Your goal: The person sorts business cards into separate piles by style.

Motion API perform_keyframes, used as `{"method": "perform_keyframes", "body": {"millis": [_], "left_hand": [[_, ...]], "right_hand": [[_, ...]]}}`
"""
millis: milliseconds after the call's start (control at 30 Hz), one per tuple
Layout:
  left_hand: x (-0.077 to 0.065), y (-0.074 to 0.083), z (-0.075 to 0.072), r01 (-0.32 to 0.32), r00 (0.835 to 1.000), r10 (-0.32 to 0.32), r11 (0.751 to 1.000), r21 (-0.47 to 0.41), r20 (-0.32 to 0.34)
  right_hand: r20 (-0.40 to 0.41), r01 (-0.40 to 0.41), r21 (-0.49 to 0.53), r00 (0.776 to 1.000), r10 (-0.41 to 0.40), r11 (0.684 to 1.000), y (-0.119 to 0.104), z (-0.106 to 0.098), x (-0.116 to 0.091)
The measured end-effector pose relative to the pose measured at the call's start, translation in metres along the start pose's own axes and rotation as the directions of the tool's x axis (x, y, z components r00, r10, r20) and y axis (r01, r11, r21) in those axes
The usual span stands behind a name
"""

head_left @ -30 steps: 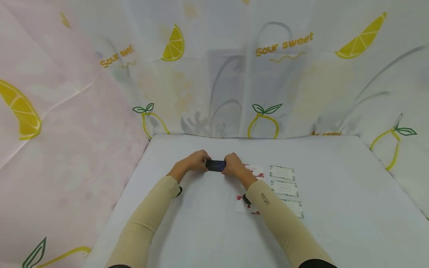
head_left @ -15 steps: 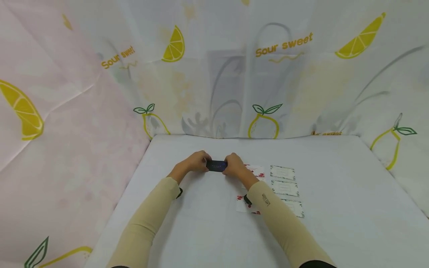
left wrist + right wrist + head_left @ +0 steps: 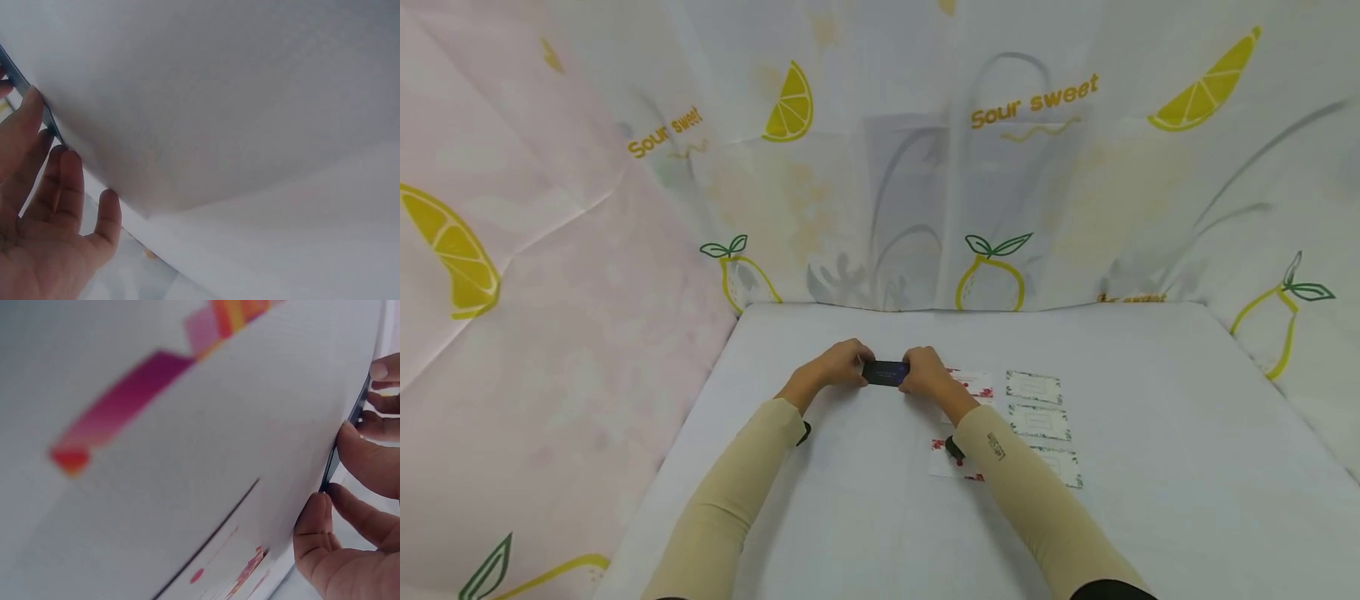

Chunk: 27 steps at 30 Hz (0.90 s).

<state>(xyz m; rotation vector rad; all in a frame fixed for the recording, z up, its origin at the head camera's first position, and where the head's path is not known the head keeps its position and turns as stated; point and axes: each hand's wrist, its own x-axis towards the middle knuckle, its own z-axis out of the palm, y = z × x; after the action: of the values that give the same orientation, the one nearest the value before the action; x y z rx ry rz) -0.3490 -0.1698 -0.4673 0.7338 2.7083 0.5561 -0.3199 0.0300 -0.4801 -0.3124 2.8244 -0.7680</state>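
Note:
A dark blue card (image 3: 886, 372) is held low over the white table, roughly in the middle of the head view. My left hand (image 3: 842, 363) pinches its left end between thumb and fingers. At the opposite end my right hand (image 3: 927, 372) does the same. In the left wrist view only a thin edge of the card (image 3: 55, 130) shows beside the fingers (image 3: 72, 181). From the right wrist, the card (image 3: 330, 461) appears as a thin dark strip between the two hands. Whether it touches the table is hard to tell.
Right of the hands lie white cards with red flower print (image 3: 975, 383), partly hidden by my right forearm. Beyond them is a column of leaf-bordered cards (image 3: 1039, 422). A lemon-printed curtain (image 3: 850, 208) stands along the back edge of the white table (image 3: 1150, 400).

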Motion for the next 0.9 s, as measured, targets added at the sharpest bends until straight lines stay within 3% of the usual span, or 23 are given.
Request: {"method": "perform_keyframes", "body": {"millis": [267, 633, 900], "left_hand": [[-0.001, -0.002, 0.001, 0.026, 1.000, -0.026, 0.999, -0.019, -0.007], [-0.006, -0.008, 0.005, 0.019, 1.000, -0.020, 0.999, -0.045, -0.015], [-0.012, -0.004, -0.004, 0.001, 1.000, -0.003, 0.998, -0.062, -0.029]], "right_hand": [[0.012, 0.021, 0.050, 1.000, -0.022, 0.999, 0.004, 0.001, 0.005], [-0.014, -0.031, 0.058, 0.999, 0.032, 0.998, 0.000, 0.004, -0.012], [0.039, 0.041, -0.014, 0.998, -0.040, 0.999, -0.009, -0.020, -0.031]]}}
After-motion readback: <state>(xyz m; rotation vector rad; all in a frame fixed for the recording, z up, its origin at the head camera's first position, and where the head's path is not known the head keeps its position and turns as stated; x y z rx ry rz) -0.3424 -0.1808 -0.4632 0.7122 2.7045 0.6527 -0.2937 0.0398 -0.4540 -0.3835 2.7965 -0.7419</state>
